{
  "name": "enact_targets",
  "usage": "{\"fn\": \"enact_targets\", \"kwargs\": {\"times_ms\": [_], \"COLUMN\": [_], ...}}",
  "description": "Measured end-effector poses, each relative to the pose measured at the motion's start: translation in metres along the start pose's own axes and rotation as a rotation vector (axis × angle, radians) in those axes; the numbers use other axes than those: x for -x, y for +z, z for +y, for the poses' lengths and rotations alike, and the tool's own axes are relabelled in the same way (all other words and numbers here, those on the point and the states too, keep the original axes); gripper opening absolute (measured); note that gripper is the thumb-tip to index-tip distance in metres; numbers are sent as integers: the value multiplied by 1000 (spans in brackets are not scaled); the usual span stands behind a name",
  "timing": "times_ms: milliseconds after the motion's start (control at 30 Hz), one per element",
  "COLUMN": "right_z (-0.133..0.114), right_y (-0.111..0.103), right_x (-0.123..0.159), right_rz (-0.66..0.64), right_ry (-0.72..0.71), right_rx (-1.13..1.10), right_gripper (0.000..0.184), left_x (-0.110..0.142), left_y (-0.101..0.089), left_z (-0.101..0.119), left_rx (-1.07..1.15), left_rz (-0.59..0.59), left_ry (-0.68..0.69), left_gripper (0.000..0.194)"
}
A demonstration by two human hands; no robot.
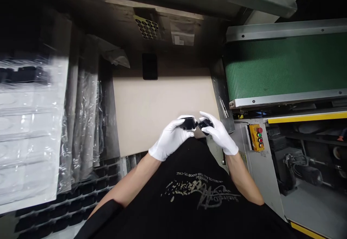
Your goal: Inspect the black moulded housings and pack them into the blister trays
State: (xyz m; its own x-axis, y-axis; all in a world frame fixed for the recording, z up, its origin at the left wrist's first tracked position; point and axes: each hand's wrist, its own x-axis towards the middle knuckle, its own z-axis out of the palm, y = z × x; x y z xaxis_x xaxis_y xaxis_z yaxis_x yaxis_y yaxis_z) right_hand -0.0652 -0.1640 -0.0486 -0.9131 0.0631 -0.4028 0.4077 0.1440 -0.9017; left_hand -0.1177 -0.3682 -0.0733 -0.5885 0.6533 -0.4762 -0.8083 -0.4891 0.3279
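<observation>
My left hand (170, 138) and my right hand (219, 134) wear white gloves and are close together above the near edge of a beige board (159, 112). My left hand grips a small black plastic part (188, 123). A second small black part (205, 125) sits in the fingers of my right hand, almost touching the first. I cannot tell what either part is, and the gloved fingers hide some of each.
A green conveyor belt (284, 65) runs along the right, above a yellow control box (256, 137) with coloured buttons. Plastic-wrapped white trays (29, 130) and black moulded trays (67, 203) are stacked on the left. A black rectangular object (150, 66) stands at the board's far edge.
</observation>
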Motion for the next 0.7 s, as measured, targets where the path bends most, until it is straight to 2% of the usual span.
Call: {"fn": "enact_targets", "kwargs": {"times_ms": [67,200,300,400,467,567,700], "right_z": [4,3,-2,-6,-7,-11,-28], "right_y": [1,5,7,4,1,3,13], "right_x": [7,16,17,18,20,26,36], "right_rz": [65,112,150,186,191,207,251], "right_ry": [39,84,27,-106,-183,-217,-248], "right_rx": [26,90,114,117,89,-39,-231], "right_gripper": [58,42,32,25,24,37,49], "left_x": [0,1,2,5,9,19,31], "left_y": [1,5,9,14,17,24,34], "left_z": [-2,2,4,2,-2,-6,-2], "left_rx": [26,62,64,-4,-80,-189,-294], "left_rz": [11,-48,-43,42,101,153,102], "left_ry": [-13,-65,-77,-78,-26,145,343], "left_gripper": [23,28,23,15,22,45,61]}}
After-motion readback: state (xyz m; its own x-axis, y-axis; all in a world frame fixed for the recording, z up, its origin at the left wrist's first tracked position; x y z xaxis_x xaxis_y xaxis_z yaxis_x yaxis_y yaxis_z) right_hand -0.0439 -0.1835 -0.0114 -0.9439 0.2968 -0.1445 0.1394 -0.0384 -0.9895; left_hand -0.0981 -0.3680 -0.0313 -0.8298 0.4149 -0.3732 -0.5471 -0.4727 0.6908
